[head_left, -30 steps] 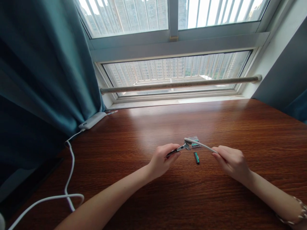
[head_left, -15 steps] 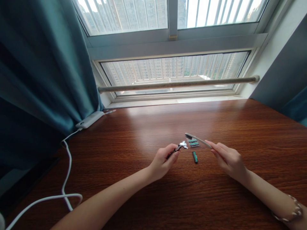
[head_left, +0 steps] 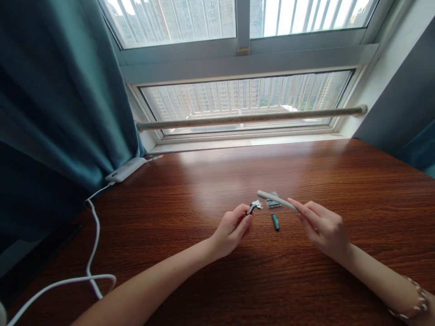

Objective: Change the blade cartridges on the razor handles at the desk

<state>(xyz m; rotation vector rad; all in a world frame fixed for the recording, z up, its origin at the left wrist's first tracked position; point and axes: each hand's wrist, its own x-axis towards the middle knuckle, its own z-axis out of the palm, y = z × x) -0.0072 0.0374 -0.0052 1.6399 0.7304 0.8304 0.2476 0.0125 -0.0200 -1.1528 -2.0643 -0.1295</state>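
My left hand (head_left: 233, 230) is closed around the dark handle of a razor (head_left: 252, 208), whose silvery head points to the right. In my right hand (head_left: 322, 226) is a pale toothbrush (head_left: 276, 199), pinched by its handle. Its head end reaches left, just above the razor head, and its bristles are turned out of sight. A clear pack of green and black razor cartridges (head_left: 274, 204) lies behind the toothbrush, partly covered by it. One loose black and green cartridge (head_left: 275, 222) rests on the table between my hands.
The brown wooden table (head_left: 190, 181) runs back to a window with a metal rail (head_left: 251, 118). A white power strip (head_left: 125, 170) lies at the left by the blue curtain (head_left: 68, 90), and its white cable (head_left: 93, 244) trails toward the front.
The toothbrush has turned over, so its dark bristles no longer show, and its head has moved slightly left and down. The razor has tilted a little in my left hand.
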